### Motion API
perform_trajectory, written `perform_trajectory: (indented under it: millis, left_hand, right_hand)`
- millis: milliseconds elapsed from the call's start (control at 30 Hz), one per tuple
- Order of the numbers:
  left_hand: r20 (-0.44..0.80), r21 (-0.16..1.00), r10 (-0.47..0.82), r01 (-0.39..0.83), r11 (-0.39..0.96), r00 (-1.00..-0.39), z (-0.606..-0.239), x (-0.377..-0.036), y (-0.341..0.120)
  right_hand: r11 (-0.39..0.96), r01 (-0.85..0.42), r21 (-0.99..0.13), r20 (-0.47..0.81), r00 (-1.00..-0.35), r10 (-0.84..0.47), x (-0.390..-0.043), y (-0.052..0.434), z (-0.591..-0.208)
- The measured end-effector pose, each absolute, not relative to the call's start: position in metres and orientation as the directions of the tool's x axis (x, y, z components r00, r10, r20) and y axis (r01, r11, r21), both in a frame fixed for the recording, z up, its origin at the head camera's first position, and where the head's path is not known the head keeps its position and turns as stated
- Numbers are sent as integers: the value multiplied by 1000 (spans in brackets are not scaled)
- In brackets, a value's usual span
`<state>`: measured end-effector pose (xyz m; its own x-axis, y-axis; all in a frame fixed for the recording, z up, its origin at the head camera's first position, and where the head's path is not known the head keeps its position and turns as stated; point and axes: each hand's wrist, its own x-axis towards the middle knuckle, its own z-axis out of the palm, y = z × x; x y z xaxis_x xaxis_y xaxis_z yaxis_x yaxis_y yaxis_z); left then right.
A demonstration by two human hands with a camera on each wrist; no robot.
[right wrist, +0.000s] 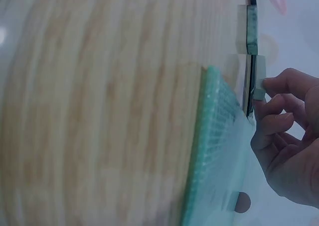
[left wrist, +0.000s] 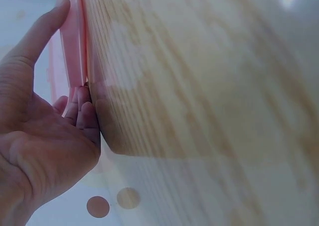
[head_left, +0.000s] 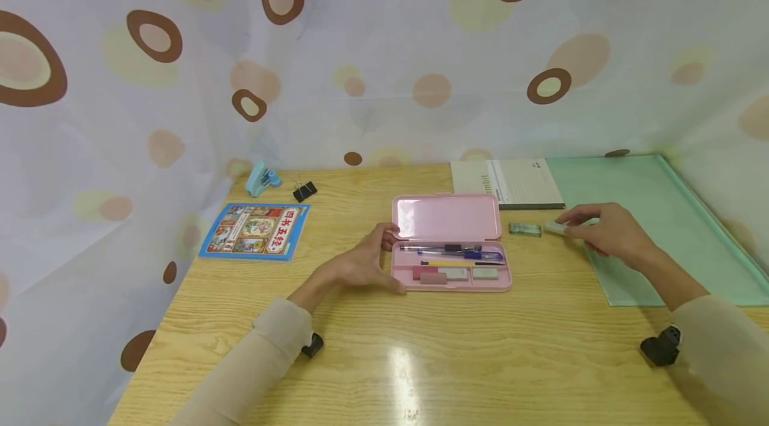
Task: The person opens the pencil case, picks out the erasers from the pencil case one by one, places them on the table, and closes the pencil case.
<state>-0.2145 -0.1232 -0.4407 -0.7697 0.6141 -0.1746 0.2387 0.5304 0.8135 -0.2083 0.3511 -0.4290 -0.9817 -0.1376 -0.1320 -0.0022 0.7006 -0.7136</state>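
A person's left hand grips the left end of an open pink pencil case on a wooden table; the right hand pinches a pale block beside a greenish block, near a notebook and green mat.

This looks like a study corner: a wooden table with a pink pencil box, a book on the left, and a spotty sheet far back.
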Motion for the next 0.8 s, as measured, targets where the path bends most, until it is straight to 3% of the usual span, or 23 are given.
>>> perform_trajectory:
  millis: [233, 500, 800]
  left_hand:
    - [-176, 815, 615, 237, 529, -769, -441, -214, -122]
    - [-191, 806, 604, 227, 547, -774, -440, -214, -122]
    - [-201, 797, 594, 223, 561, -779, -443, -215, -123]
  right_hand:
    - [742, -22, -670, -132, -980, -148, -208, 352, -433]
    - [638, 6, -770, -137, -978, -156, -203, 343, -423]
    - [469, -18, -883, -130, -951, -281, -191, 301, -418]
